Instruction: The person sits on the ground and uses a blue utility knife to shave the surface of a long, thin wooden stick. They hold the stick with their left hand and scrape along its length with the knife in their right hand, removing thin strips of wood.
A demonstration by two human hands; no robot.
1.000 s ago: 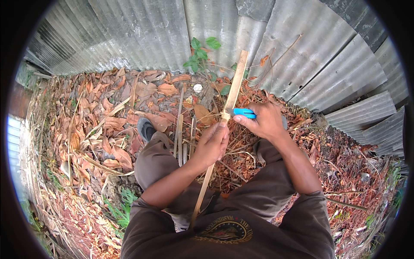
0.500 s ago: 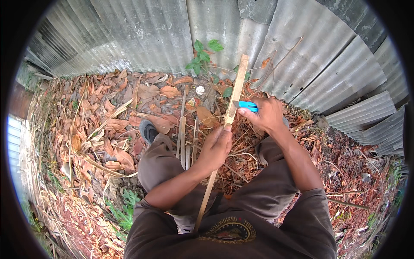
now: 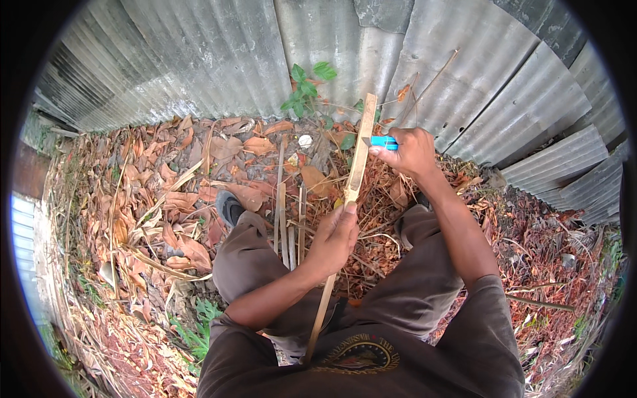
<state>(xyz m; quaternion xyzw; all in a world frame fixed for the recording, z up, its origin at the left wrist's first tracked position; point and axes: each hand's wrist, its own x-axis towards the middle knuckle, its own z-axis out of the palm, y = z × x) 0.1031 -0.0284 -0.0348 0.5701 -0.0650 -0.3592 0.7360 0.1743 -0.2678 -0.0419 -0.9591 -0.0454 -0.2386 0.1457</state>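
My left hand (image 3: pixel 334 237) is wrapped round a long pale bamboo strip (image 3: pixel 360 159) just below a joint. The strip tilts away from me; its lower end reaches my shirt and its far end points toward the metal wall. A blue utility knife (image 3: pixel 384 142) is gripped in my right hand (image 3: pixel 413 153), to the right of the strip. Its blade lies against the strip's right edge, in the upper half. Beneath the joint the strip is narrower than above it.
Several thin split strips (image 3: pixel 283 219) lie between my feet, left of my left hand. Dry brown leaves (image 3: pixel 192 252) cover the ground. A corrugated metal wall (image 3: pixel 179 60) runs along the far side, with a small green plant (image 3: pixel 302 89) before it. A white round object (image 3: pixel 305 141) lies near the wall.
The knife has moved up along the strip toward its far end, my right hand with it. My left hand keeps its hold, and the strip stands slightly more upright.
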